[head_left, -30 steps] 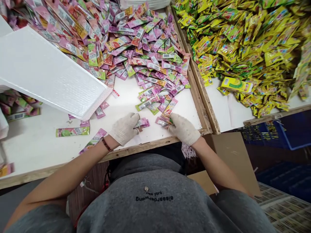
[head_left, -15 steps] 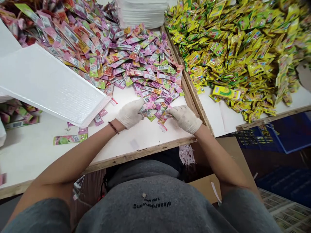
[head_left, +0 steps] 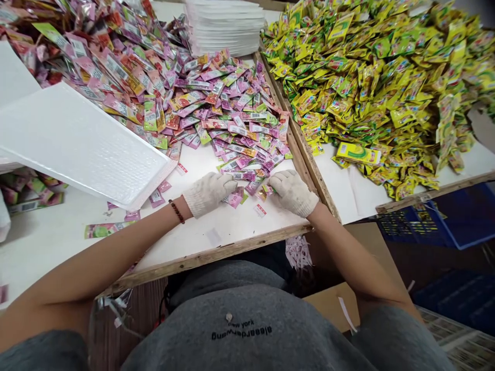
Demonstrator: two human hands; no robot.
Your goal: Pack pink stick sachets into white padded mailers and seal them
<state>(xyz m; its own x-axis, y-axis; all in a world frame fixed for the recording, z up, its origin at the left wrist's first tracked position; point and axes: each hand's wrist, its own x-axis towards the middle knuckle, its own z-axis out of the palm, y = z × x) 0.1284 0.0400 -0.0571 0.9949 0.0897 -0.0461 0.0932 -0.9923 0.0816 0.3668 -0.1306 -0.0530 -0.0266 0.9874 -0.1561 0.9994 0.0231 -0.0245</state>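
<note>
My left hand (head_left: 210, 194), in a white knit glove with a beaded bracelet at the wrist, is closed at the near edge of a heap of pink and green sachets (head_left: 232, 111). A pink sachet (head_left: 234, 198) sticks out from under its fingertips. Across a small gap, my right hand (head_left: 293, 193), gloved the same way, curls its fingers round a small sachet (head_left: 264, 192), of which only an end shows. Between the two hands a purple sachet (head_left: 243, 176) lies at the heap's front. A small red-and-white label (head_left: 260, 210) rests on the white tabletop (head_left: 193, 242).
White padded envelopes (head_left: 88, 141) lie at the left, over part of the heap. A stack of white envelopes (head_left: 226, 26) stands at the back. A wooden divider (head_left: 297, 139) separates the yellow packets (head_left: 367, 87) on the right. Blue crates (head_left: 460, 216) stand below.
Both hands stay close to the heap's front edge, with the fingers shifted a little. The sachets between them have moved slightly, and the red-and-white label shows more fully.
</note>
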